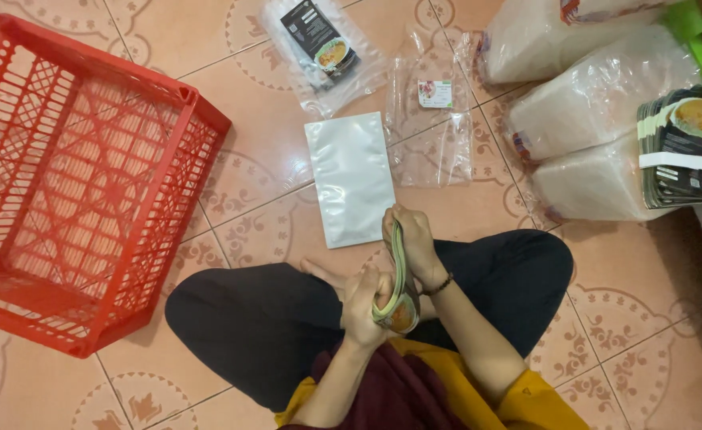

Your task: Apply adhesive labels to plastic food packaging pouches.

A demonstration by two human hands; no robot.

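Both hands clamp one stack of printed cards (400, 275) above the lap: the left hand (364, 306) closes its grip on the lower end, the right hand (409, 239) pinches the top. Squaring the edges evenly looks best while the silver pouch (349, 178) lies just ahead on the floor (255, 151).

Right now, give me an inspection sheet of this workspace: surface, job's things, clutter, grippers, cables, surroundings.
Surface: patterned tile floor; the person sits on it cross-legged.
Job's things: stack of printed cards, bent and gripped at both ends; silver pouch lying flat just ahead.
Clutter: clear bag with a dark card inside; clear bag with a small label; second card stack on bulky white plastic bundles.
Grippers: left hand closed on the stack's near end; right hand closed on its far end.
Cables: nothing seen.
Surroundings: empty red plastic basket at left; green object, partly out of view.
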